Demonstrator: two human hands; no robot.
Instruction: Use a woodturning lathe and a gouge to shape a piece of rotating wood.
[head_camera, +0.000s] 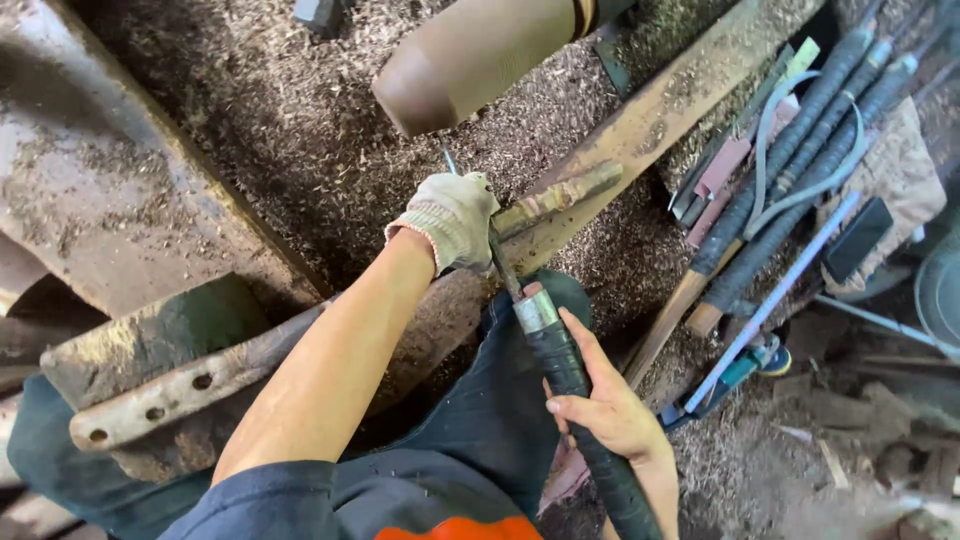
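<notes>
My left hand (455, 218), in a knitted work glove, grips a short rough stick of wood (558, 194) that lies on a long wooden plank (655, 110). My bare right hand (603, 395) holds the black-wrapped handle (560, 365) of a long tool with a metal collar (535, 311). Its thin dark blade (498, 256) reaches up to the stick just beside the gloved fingers. My knee in dark blue cloth (490, 410) sits under the tool.
Wood shavings (300, 130) cover the ground. A brown cylinder (470, 55) hangs at the top. Several black-wrapped tool handles (800, 130) lie at the right with a blue rod (770, 300). A metal bar with holes (170, 395) lies at the left.
</notes>
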